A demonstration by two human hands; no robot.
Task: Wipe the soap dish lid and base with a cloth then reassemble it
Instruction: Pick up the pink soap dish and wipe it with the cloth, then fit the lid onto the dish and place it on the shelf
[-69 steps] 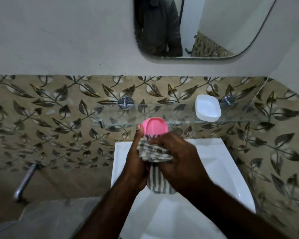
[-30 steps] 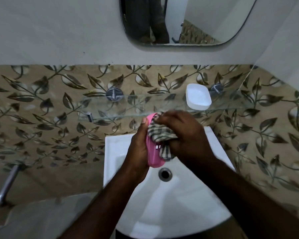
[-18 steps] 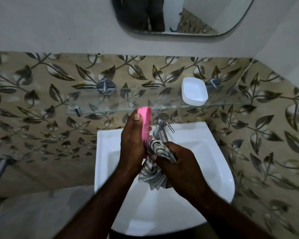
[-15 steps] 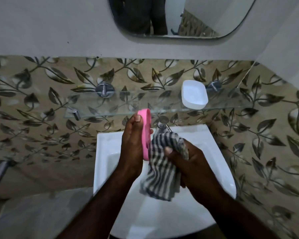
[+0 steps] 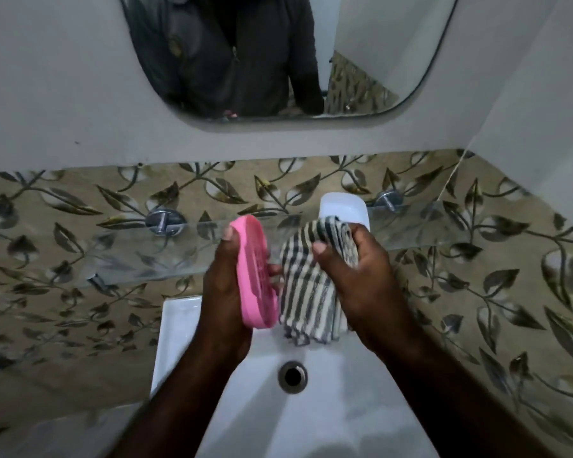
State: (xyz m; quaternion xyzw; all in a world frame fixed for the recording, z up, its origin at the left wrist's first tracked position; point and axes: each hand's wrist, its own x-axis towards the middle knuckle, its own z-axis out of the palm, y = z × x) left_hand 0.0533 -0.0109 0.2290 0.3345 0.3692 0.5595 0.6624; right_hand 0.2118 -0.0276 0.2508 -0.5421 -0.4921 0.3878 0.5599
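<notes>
Left hand [image 5: 219, 302] fingers curled round pink soap dish part [image 5: 255, 276], held on edge, slotted face toward cloth. Right hand [image 5: 368, 285] gripped striped cloth [image 5: 308, 292], bunched, just beside the pink part; contact unclear. Both above white sink [image 5: 176, 342]. White soap dish part [image 5: 343, 206] sat on glass shelf [image 5: 444, 226] behind right hand
</notes>
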